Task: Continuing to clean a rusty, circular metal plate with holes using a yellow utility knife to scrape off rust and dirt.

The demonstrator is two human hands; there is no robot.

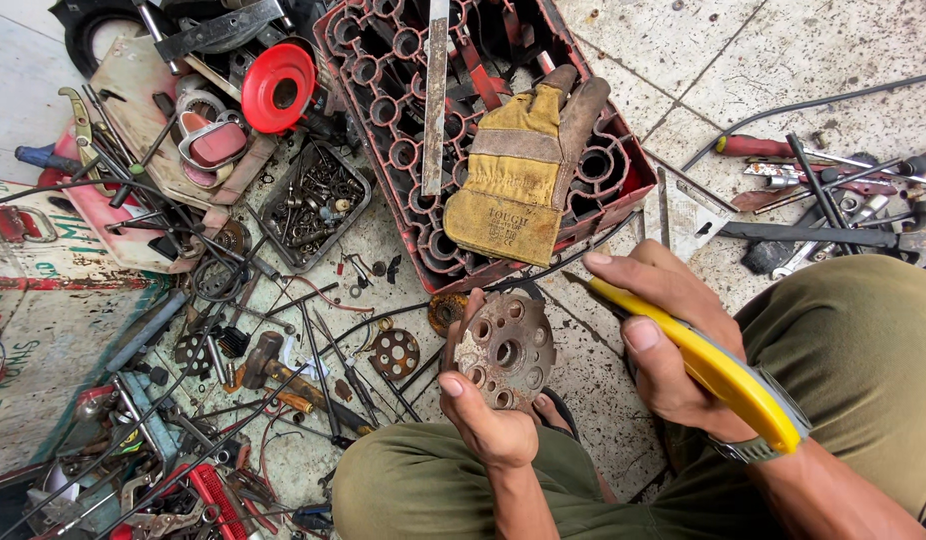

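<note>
Right hand (673,350) is gripping a yellow-handled tool (718,370), tip nearing the rusty perforated disc (505,350) clamped in the left hand (483,420) above the knees; disc looking still dirty, work seemingly just starting.

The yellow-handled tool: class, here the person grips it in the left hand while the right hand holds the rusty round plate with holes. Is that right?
Not quite: the hands are swapped. In the head view, the right hand grips the yellow-handled tool, and the left hand holds the rusty round plate with holes.
</note>
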